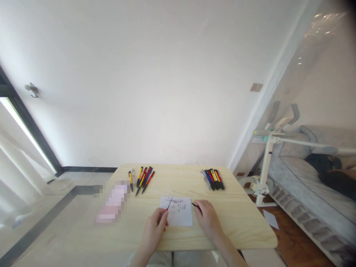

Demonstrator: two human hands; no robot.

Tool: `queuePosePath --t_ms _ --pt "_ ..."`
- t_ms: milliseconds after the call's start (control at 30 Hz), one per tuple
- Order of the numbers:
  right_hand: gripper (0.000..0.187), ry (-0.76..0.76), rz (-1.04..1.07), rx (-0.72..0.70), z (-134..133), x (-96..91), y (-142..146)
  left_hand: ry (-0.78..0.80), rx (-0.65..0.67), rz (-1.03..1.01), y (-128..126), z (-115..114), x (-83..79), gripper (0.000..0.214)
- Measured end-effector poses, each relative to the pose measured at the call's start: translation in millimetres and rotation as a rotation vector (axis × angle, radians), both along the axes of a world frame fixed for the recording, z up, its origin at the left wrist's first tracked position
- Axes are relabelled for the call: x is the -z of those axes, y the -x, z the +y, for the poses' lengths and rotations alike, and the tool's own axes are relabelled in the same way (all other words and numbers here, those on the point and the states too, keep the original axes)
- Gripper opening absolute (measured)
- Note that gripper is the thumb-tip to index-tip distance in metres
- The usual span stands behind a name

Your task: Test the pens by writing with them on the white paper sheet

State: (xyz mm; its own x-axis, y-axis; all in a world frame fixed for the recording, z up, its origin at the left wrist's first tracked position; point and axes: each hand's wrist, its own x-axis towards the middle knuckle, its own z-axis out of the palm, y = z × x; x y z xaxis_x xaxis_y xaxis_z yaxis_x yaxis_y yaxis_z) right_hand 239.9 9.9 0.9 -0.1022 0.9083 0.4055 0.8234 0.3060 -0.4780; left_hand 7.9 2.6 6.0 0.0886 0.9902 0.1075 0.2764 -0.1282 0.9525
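My left hand [156,222] is closed in a pinch over the left edge of a sheet of paper [183,218]. It grips a thin dark rod [170,203] with a red part at the fingers, like a pen refill; its far end points up and away over the sheet. The paper lies flat and bears marks and small print. To the right of the sheet, my right hand [207,217] rests near the tabletop with its fingers curled around a small black piece [195,205]. Most of that piece is hidden in the hand, so its kind does not show.
On the wooden table [178,178], several pens [144,178] are spread at the back left, and a tight row of several pens [213,180] lies at the back right. A blurred pink item [112,205] is at the left. An exercise machine [267,159] and a sofa [300,170] stand at the right.
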Motion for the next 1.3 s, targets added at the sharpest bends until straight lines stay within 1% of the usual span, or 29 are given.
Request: queuePosePath --t_ms 67,133,300,433,567,700,833,1033,1133,1300 --pt "0.029 -0.028 0.015 0.025 0 0.4 -1 0.003 0.002 0.007 0 0 -0.3 0.028" --pt "0.03 -0.052 0.034 0.052 0 -0.2 -2 0.006 0.002 0.012 0 0 -1.1 0.028" --pt "0.021 -0.098 0.102 0.054 -2 -2.6 -3 0.0 0.001 0.04 -1 0 -1.8 0.028" --pt "0.015 -0.129 0.19 0.078 -1 -0.4 -6 -0.006 0.002 0.07 -2 1 -0.3 0.027" --pt "0.015 -0.092 0.303 0.125 0 2.4 -8 -0.006 -0.01 0.074 -2 1 0.9 0.026" --pt "0.018 -0.052 0.346 0.121 0 2.3 -9 -0.01 -0.004 0.079 -2 0 0.7 0.025" --pt "0.019 -0.034 0.383 0.148 -1 3.2 -9 -0.012 0.006 0.09 -2 0 -0.2 0.025" --pt "0.021 -0.037 0.503 0.18 4 11.4 -12 -0.002 0.0 0.075 -2 0 0.0 0.026" --pt "0.021 -0.035 0.511 0.191 5 12.6 -12 -0.008 -0.007 0.056 -2 0 -0.5 0.026" --pt "0.024 -0.007 0.472 0.169 5 10.2 -11 -0.013 -0.01 0.057 -2 -1 -1.4 0.026"
